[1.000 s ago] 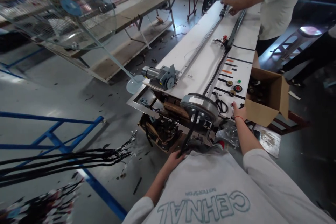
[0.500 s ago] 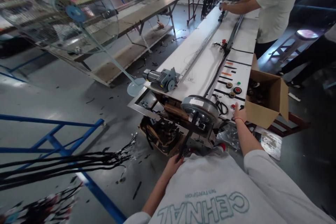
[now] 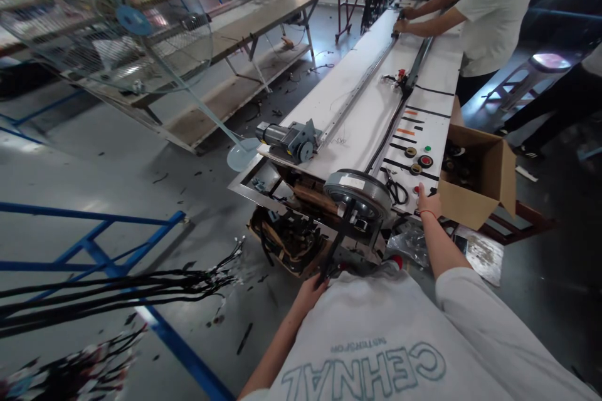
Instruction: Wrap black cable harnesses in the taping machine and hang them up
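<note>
The left hand (image 3: 310,291) is closed around the lower end of a black cable (image 3: 337,244) that drops from the round grey wheel (image 3: 357,191) at the near end of the long white table (image 3: 348,94). Just right of the wheel, the right hand (image 3: 429,202) rests on the table edge, fingers together, beside a small red button (image 3: 416,189); whether it grips anything cannot be told. Right of it stands an open cardboard box (image 3: 475,172).

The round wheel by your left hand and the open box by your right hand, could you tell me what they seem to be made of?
The round wheel looks like grey metal with a dull sheen along its rim, probably cast or machined. The open box looks like brown corrugated cardboard, matte, with folded flaps. The left hand grips a black cable below the wheel; the right hand rests beside the box.
</note>
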{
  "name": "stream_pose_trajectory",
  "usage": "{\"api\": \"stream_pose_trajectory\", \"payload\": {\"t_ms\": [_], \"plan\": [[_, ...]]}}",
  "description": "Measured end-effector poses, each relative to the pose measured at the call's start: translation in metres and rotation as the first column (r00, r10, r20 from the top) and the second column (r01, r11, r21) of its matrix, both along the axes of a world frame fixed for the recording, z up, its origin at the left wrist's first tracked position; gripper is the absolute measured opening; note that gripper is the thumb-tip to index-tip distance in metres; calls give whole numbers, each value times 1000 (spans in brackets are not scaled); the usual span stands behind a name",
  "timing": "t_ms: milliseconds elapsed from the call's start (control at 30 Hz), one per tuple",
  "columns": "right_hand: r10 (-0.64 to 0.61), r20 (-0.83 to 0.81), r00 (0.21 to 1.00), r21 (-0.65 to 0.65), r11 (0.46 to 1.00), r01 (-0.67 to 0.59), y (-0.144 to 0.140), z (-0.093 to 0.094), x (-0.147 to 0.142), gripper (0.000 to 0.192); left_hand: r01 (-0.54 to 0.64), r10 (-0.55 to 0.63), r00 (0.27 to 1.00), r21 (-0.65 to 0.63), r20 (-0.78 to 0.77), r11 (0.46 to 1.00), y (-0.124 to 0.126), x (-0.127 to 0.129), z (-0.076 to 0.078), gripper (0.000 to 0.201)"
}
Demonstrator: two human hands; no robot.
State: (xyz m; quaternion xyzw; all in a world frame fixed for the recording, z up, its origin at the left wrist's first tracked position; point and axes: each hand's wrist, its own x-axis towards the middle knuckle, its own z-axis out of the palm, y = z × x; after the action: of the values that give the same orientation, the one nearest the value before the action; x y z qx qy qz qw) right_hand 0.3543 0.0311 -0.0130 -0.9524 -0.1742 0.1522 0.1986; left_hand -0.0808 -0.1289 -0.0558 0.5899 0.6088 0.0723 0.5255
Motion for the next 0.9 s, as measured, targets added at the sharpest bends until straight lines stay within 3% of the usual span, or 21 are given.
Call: {"api": "stream_pose_trajectory", "payload": {"t_ms": [500, 700, 900], "plan": [[-15, 3, 1000, -1, 1000, 15, 1, 2, -2, 78, 10, -10, 1000, -1, 1, 1000, 0, 0, -6, 45], [-15, -9, 1000, -22, 1000, 15, 0, 0, 0, 81, 8, -9, 1000, 44, 30, 999, 3, 0, -2, 35], [-18, 42, 999, -16, 1000, 19, 4, -10, 4, 85, -20, 20, 1000, 25, -10, 999, 8, 6, -12, 27]]}}
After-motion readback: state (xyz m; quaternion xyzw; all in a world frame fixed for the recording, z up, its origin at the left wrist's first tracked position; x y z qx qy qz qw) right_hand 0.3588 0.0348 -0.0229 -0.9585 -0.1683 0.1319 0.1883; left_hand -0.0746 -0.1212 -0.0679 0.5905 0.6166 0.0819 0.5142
